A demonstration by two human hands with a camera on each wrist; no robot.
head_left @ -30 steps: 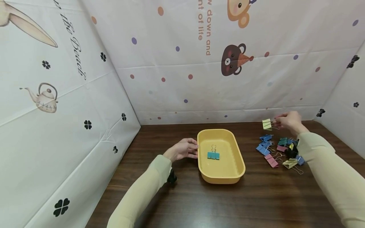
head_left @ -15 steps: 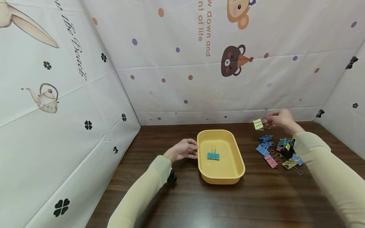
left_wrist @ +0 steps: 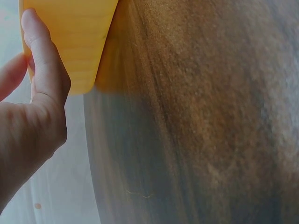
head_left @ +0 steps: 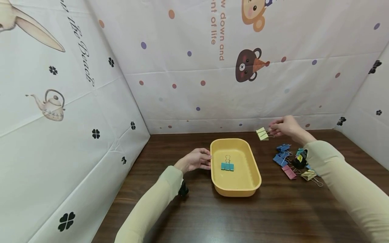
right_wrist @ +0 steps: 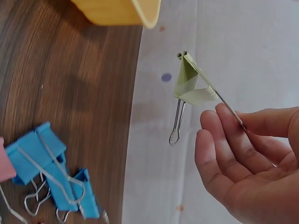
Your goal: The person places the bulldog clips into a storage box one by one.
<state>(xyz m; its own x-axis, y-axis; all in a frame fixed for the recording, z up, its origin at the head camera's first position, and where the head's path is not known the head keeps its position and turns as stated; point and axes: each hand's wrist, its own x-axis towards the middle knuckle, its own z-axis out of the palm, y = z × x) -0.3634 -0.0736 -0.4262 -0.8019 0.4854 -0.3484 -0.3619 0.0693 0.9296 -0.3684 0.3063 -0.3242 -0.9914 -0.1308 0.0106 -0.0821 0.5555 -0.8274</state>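
My right hand [head_left: 285,128] pinches a pale yellow-green binder clip [head_left: 262,134] by one wire handle, between thumb and fingers. In the right wrist view the clip [right_wrist: 191,84] hangs off the fingertips with its other handle pointing down. The hand is above the table's back edge, right of a yellow plastic tray [head_left: 256,170]. Inside that tray lies one teal binder clip [head_left: 227,166]. At the tray's left side my left hand [head_left: 196,160] touches the wall with fairly straight fingers; the left wrist view shows its fingers [left_wrist: 44,51] against the yellow wall.
Several blue binder clips [head_left: 281,159], a pink one [head_left: 289,171] and a yellow one [head_left: 309,174] lie loose on the dark wooden table [head_left: 273,216] at the right. The right sleeve hides part of the pile. White printed sheeting [head_left: 182,101] stands behind the table and along its sides.
My right hand has carried the yellow-green clip leftward, from over the back of the pile to near the tray's back right corner. The left hand and tray stay put.
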